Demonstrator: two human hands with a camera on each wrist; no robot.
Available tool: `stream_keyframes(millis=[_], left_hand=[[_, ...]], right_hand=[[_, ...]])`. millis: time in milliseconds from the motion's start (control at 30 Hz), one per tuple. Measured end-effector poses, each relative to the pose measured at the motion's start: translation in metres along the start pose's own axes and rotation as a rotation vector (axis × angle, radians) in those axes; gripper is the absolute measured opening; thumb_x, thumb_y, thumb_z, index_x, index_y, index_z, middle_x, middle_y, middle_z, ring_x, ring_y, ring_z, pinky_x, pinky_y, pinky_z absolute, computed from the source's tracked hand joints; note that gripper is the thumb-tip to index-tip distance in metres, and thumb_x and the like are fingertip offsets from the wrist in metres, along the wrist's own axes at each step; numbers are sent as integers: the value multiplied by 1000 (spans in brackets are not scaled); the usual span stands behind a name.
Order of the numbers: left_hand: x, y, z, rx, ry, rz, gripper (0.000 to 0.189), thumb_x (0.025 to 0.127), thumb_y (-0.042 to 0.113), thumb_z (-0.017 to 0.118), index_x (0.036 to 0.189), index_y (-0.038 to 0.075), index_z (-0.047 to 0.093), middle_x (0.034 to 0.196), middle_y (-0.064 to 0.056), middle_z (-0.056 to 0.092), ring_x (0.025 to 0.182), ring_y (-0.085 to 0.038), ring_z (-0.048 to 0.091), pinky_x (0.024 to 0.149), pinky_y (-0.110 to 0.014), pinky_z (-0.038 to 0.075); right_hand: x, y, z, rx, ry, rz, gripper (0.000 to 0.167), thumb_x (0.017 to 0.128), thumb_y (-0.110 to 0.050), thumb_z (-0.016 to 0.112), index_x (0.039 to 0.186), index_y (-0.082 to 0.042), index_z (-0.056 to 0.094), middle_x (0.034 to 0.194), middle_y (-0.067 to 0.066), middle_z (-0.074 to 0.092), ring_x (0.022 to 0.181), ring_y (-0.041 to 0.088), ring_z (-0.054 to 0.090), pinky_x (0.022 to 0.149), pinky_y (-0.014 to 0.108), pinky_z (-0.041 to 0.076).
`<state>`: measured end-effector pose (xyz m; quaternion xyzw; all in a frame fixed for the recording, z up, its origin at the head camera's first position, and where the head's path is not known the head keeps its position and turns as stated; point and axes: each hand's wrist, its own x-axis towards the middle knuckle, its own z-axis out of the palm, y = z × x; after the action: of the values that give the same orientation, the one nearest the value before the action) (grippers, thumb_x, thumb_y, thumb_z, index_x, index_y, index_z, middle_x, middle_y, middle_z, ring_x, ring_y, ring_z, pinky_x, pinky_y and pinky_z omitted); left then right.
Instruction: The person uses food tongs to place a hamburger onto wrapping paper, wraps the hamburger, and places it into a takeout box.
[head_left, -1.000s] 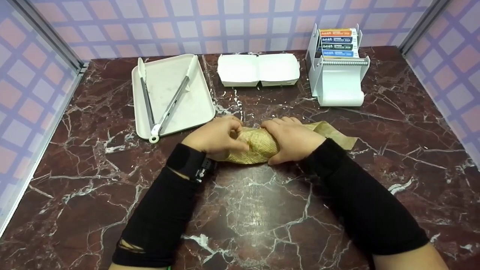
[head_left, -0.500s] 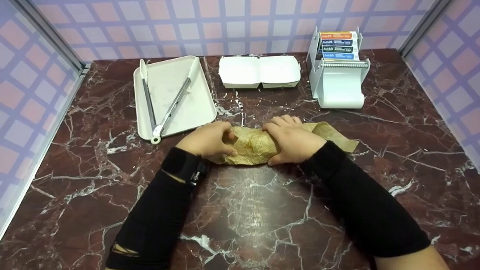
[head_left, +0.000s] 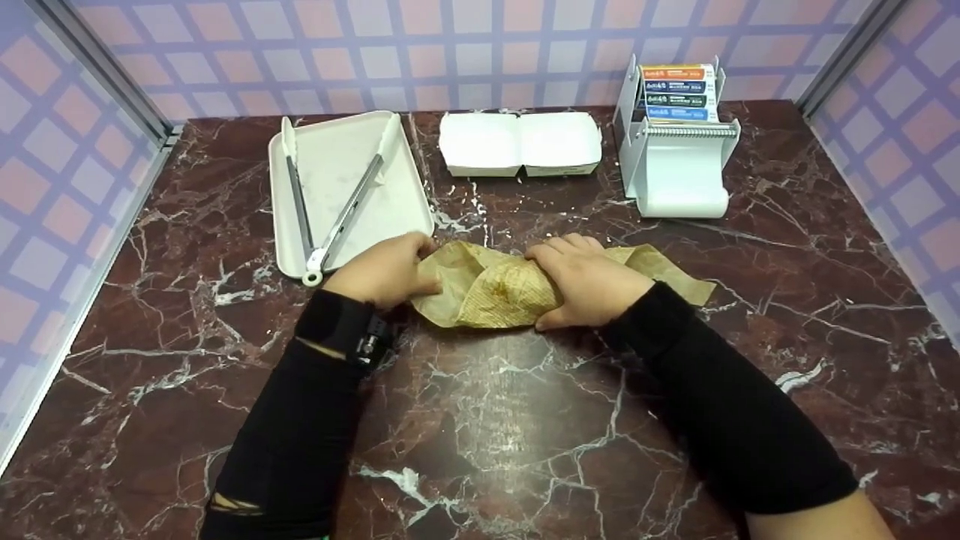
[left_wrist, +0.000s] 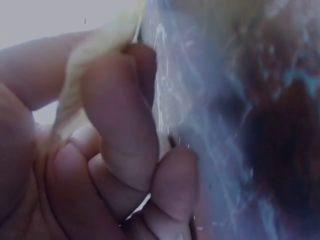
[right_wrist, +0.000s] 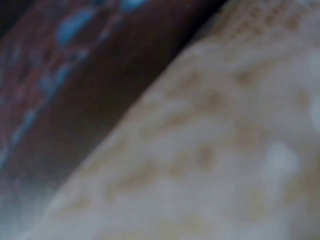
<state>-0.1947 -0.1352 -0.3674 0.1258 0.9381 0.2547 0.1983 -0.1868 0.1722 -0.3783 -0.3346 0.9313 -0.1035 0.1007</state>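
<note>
A rounded bundle in brown wrapping paper [head_left: 504,294], with darker stains on top, lies on the marbled table in the head view. Its left flap [head_left: 452,289] is spread out, and my left hand [head_left: 384,271] pinches that flap's outer edge. The left wrist view shows the curled fingers of the left hand [left_wrist: 120,120] with the paper [left_wrist: 80,75] between thumb and fingers. My right hand [head_left: 589,283] grips the bundle's right side, fingers over the far side and thumb near. Blurred patterned paper [right_wrist: 200,150] fills much of the right wrist view. The bundle's contents are hidden.
Behind my left hand lies a cream tray [head_left: 337,195] with spread tongs [head_left: 352,199] on it. An unfolded white box [head_left: 520,144] stands at the back middle. A white dispenser [head_left: 682,169] with colored labels is at back right. Patterned walls enclose the table.
My left hand has moved left from the bundle, drawing the left end of the paper outward and opening it into a flap. The right hand has stayed on the bundle.
</note>
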Motion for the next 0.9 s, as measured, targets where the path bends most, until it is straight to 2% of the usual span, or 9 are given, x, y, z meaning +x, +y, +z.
stream_keyframes(millis=[133, 267, 467, 567, 733, 900], left_hand=[[0, -5, -3, 2, -31, 24, 46, 95, 32, 75, 132, 5, 65, 122, -12, 73, 111, -31, 67, 110, -51, 50], [0, -6, -5, -21, -35, 6, 42, 95, 31, 75, 128, 7, 66, 110, -9, 74, 96, -27, 67, 98, -45, 54], [-2, -3, -8, -109, -37, -12, 30, 97, 29, 72, 118, 9, 67, 94, -5, 71, 71, -17, 61, 64, -30, 53], [-3, -2, -10, -158, -34, -10, 27, 98, 28, 71, 117, 10, 67, 93, -5, 71, 66, -15, 58, 56, -26, 51], [-5, -1, -12, -207, -23, 1, 26, 99, 27, 68, 117, 9, 67, 96, -6, 71, 67, -13, 57, 57, -25, 49], [-6, 2, -15, -217, 6, 20, 28, 101, 28, 65, 121, 9, 66, 99, -6, 72, 66, -12, 56, 58, -25, 49]], right_hand=[[-2, 1, 1, -13, 18, -15, 101, 77, -64, 85, 152, -7, 47, 149, 15, 54, 139, 37, 43, 126, 56, 28], [-2, 2, 0, 0, 24, -38, 97, 83, -68, 78, 152, -6, 46, 148, 16, 52, 139, 37, 40, 125, 57, 26], [-3, 2, 0, -2, 32, -20, 97, 80, -65, 82, 150, -8, 48, 141, 14, 49, 133, 36, 39, 120, 56, 29], [-3, 1, 0, -5, 29, -10, 99, 77, -62, 85, 151, -7, 48, 139, 14, 49, 132, 36, 39, 117, 56, 32], [-2, -1, -1, -17, 18, 1, 105, 75, -62, 87, 154, -4, 45, 144, 16, 51, 132, 37, 43, 120, 57, 33], [-2, -1, 0, -32, 5, 10, 109, 74, -59, 88, 156, -4, 42, 147, 17, 51, 133, 38, 44, 120, 57, 34]])
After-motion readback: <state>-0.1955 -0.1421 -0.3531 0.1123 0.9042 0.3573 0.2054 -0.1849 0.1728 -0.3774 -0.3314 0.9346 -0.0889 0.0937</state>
